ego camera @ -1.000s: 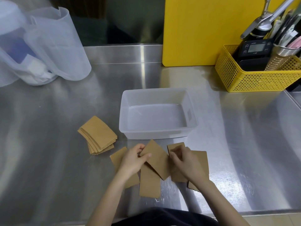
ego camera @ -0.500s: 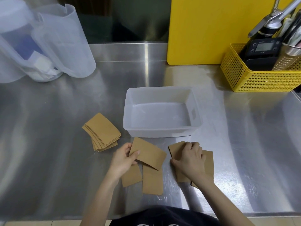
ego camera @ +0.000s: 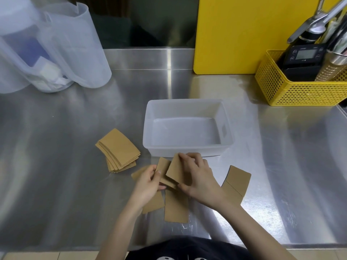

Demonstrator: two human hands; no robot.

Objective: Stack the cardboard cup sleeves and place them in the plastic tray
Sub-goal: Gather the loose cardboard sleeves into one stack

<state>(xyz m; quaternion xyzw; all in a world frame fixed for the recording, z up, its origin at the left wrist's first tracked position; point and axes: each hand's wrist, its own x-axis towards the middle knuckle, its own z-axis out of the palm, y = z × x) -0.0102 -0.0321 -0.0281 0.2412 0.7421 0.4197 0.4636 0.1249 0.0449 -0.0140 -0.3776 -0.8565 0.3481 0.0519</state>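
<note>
The white plastic tray (ego camera: 187,151) stands mid-counter with nothing in it. Just in front of it my left hand (ego camera: 148,182) and my right hand (ego camera: 199,177) together hold a couple of brown cardboard cup sleeves (ego camera: 173,171), one laid over the other. To the left of the tray lies a fanned stack of sleeves (ego camera: 118,151). Loose sleeves lie flat under my hands (ego camera: 176,209) and one pair to the right (ego camera: 237,181).
Two translucent plastic jugs (ego camera: 78,44) stand at the back left. A yellow board (ego camera: 231,34) leans on the back wall. A yellow perforated basket (ego camera: 293,91) with a scale and utensils sits at the back right. The steel counter's front edge (ego camera: 56,248) is near me.
My right hand lifted a sleeve from the right-hand pile and brought it left onto the sleeve in my left hand. Both hands have come together in front of the tray.
</note>
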